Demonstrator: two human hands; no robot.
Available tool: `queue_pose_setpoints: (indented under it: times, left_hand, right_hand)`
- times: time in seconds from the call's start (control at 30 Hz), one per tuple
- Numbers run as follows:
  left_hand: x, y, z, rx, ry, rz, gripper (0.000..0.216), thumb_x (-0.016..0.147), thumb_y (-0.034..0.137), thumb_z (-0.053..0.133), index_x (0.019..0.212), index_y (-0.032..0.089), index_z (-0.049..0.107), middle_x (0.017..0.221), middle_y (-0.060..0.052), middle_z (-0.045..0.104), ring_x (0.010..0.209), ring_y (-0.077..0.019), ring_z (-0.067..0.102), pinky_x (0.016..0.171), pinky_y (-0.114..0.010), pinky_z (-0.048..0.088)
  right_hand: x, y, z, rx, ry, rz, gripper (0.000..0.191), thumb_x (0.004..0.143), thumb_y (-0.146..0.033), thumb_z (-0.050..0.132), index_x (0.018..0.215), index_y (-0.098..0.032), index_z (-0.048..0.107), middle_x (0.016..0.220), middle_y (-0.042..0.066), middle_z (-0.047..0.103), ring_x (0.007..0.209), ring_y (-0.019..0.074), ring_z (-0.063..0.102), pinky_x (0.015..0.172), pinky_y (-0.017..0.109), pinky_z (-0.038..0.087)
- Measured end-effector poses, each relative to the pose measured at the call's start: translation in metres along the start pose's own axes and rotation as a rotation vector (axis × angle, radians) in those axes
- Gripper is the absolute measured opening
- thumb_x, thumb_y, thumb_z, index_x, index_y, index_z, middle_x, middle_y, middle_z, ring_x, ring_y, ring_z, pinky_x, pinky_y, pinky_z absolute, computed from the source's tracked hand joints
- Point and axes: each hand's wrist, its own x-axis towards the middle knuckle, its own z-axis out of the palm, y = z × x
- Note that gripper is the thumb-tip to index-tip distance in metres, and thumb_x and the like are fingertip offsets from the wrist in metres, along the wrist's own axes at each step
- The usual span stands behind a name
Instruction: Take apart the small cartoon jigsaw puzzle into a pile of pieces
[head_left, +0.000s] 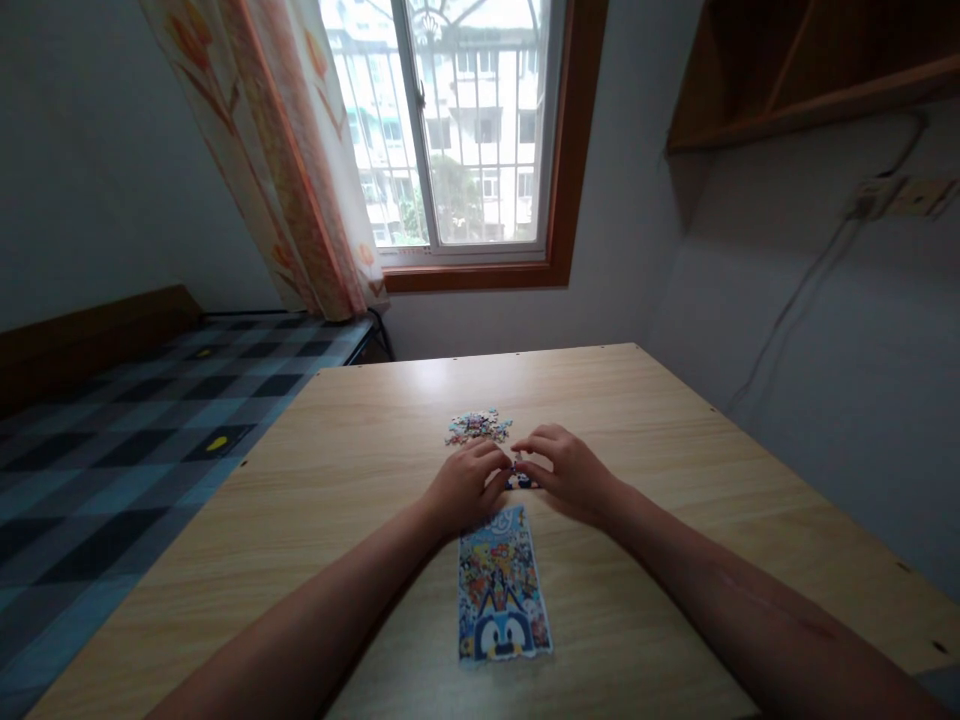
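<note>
My left hand [472,482] and my right hand [566,470] meet over the middle of the table. Their fingertips close round a small jigsaw puzzle piece [515,466], partly hidden by the fingers. Just beneath lie a few dark and white puzzle pieces [523,482] that look joined, partly covered by my hands. Beyond my fingers is a loose heap of puzzle pieces [478,426]. Nearer to me a colourful picture sheet [499,585] with a blue cartoon dog lies flat, its top left corner under my left hand.
The light wooden table [637,600] reaches towards a wall with a barred window [480,130]. On the left stands a bed with a checked cover [135,460], beside a floral curtain [277,150]. A wooden shelf [810,110] and a cable [795,300] are on the right wall.
</note>
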Motion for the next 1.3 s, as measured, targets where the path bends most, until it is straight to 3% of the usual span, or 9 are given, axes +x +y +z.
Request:
queue_pose_setpoints:
  times: [0.23,0.4,0.6,0.73,0.97,1.13,1.23,1.3]
  left_hand:
    - [0.000,-0.006,0.005,-0.030,0.109,-0.090,0.018,0.094,0.025,0.051,0.082,0.020,0.064,0.087,-0.006,0.067,0.088,-0.0207,0.059,0.084,-0.036,0.046]
    - [0.001,-0.015,0.006,-0.048,0.197,-0.218,0.019,0.092,0.024,0.053,0.079,0.020,0.065,0.086,-0.005,0.067,0.087,-0.0198,0.058,0.081,-0.033,0.047]
    - [0.001,-0.048,-0.010,0.103,0.318,-0.479,0.024,0.089,0.037,0.060,0.075,0.020,0.071,0.081,-0.005,0.069,0.081,-0.0201,0.060,0.080,-0.033,0.046]
    - [0.001,-0.062,-0.013,0.180,0.317,-0.576,0.024,0.089,0.037,0.061,0.076,0.022,0.075,0.083,-0.005,0.070,0.083,-0.0211,0.061,0.081,-0.033,0.044]
    - [0.003,-0.060,-0.007,0.305,0.291,-0.618,0.025,0.091,0.036,0.057,0.088,0.025,0.078,0.093,-0.007,0.072,0.092,-0.0256,0.061,0.082,-0.036,0.042]
    - [0.001,-0.064,-0.008,0.257,0.334,-0.633,0.025,0.093,0.030,0.053,0.099,0.024,0.077,0.099,-0.007,0.072,0.097,-0.0246,0.061,0.087,-0.036,0.043]
    - [0.000,-0.060,-0.009,0.233,0.358,-0.566,0.025,0.093,0.028,0.053,0.102,0.023,0.076,0.099,-0.007,0.071,0.096,-0.0240,0.059,0.088,-0.037,0.043]
    - [0.000,-0.052,-0.007,0.226,0.338,-0.445,0.025,0.093,0.028,0.053,0.103,0.025,0.076,0.097,-0.006,0.071,0.094,-0.0232,0.058,0.088,-0.037,0.043]
  right_hand:
    - [0.002,0.000,-0.001,-0.038,0.050,-0.032,0.015,0.092,-0.031,0.066,0.083,-0.019,0.070,0.085,0.005,0.069,0.087,0.0183,0.058,0.082,0.031,0.043]
    - [0.002,0.003,-0.001,-0.090,0.063,-0.011,0.019,0.093,-0.033,0.065,0.083,-0.020,0.072,0.085,0.006,0.071,0.086,0.0183,0.059,0.082,0.031,0.043]
    - [0.000,0.009,-0.002,-0.114,0.088,0.091,0.014,0.094,-0.026,0.063,0.092,-0.021,0.076,0.091,0.005,0.075,0.086,0.0185,0.063,0.084,0.031,0.044]
    - [0.001,0.009,-0.001,-0.118,0.087,0.149,0.017,0.095,-0.025,0.061,0.099,-0.022,0.077,0.095,0.006,0.075,0.088,0.0193,0.063,0.084,0.032,0.045]
    - [0.007,0.016,0.009,-0.167,0.095,0.238,0.021,0.094,-0.025,0.059,0.103,-0.022,0.077,0.099,0.007,0.076,0.092,0.0215,0.065,0.088,0.034,0.047]
    - [0.008,0.020,0.016,-0.128,-0.036,0.160,0.042,0.092,-0.016,0.053,0.133,-0.019,0.063,0.128,0.010,0.066,0.117,0.0228,0.061,0.100,0.035,0.045]
    - [0.005,0.022,0.012,-0.159,0.010,0.198,0.054,0.089,-0.007,0.049,0.142,-0.018,0.054,0.138,0.010,0.059,0.130,0.0238,0.051,0.109,0.040,0.038]
    - [0.002,0.026,0.007,-0.156,0.085,0.241,0.052,0.086,-0.002,0.046,0.132,-0.020,0.063,0.134,0.007,0.062,0.130,0.0217,0.051,0.112,0.040,0.035]
